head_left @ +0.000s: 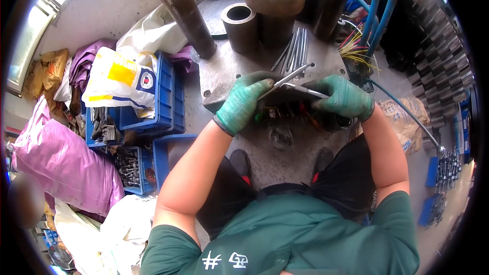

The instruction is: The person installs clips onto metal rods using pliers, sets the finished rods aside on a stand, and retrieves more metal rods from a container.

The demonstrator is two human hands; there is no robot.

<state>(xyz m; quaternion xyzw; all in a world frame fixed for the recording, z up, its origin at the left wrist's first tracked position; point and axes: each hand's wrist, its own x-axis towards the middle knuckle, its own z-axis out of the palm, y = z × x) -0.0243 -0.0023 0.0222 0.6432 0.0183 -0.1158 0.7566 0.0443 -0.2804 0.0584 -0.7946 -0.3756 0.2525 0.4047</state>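
"One pink sack at far left, yes?"

"Yep. Right of it, stacked blue crates, white bag with yellow patches on top. Small blue bin of metal parts, nearer."

"Left hand?"

"Green glove, fingers curled tight around a long rod, metal. It slants up to the far right, over the near part of the metal table."

"What's on that table?"

"Far side: a hollow cylinder, then a round block on a dark column. Right of those, loose rods in a bundle, just beyond the long rod."

"Right hand?"

"Green glove too, thumb and fingers pinched on a second rod, barely parted. Its end points left, right by the long rod. Can't tell if they touch."

"Far right?"

"Yellow wires and blue hoses past the table, brown sack beyond the right forearm, then piled grey metal parts along the edge."
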